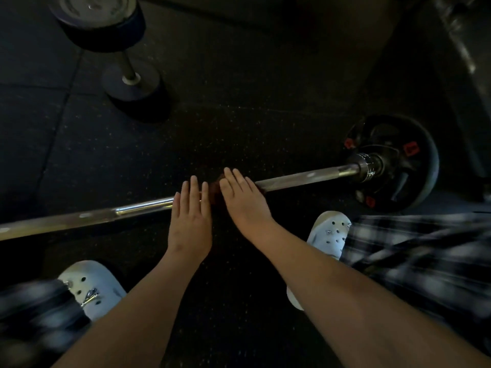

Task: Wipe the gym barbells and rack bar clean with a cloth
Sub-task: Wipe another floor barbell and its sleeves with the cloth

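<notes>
A long steel barbell [305,179] lies on the dark rubber floor, running from the lower left up to a black weight plate [393,160] at the right. My left hand [190,219] lies flat over the bar's middle, fingers straight. Beside it my right hand [243,200] is also flat with straight fingers, pressing on a dark reddish cloth [214,186] that shows only between the two hands on the bar.
A second weighted bar stands on end at the upper left, its lower plate [132,81] on the floor and upper plate [98,17] near the camera. My feet in pale clogs [93,288] [329,235] flank my arms. Dark equipment [465,49] fills the upper right.
</notes>
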